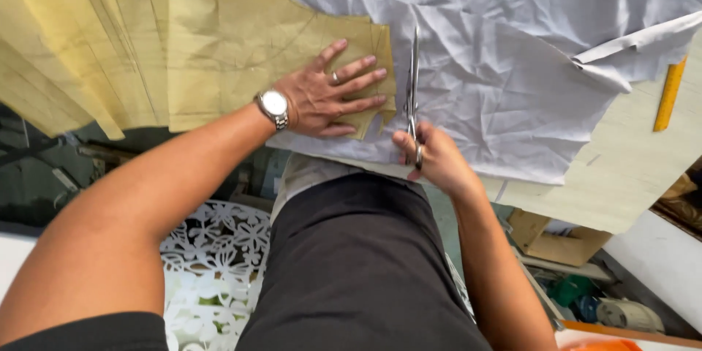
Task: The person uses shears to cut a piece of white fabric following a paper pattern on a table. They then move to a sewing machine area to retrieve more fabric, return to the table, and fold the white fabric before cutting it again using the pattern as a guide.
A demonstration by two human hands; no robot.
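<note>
Left hand [329,96] pressed flat, fingers spread, on tan paper pattern [197,36] at frame center. Right hand [431,157] gripped scissors [413,80] over crumpled white fabric [512,66]. Yellow ruler [670,95] lay at right; blade tips were indistinct.

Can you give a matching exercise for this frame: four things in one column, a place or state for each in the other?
Things:
1. left hand
2. right hand
3. yellow ruler
4. white fabric

Places or states:
A. lies at the table's right edge
B. spread crumpled over the table
C. pressed flat on the tan paper pattern
D. grips the scissors

Pairs: 1-C, 2-D, 3-A, 4-B
</note>
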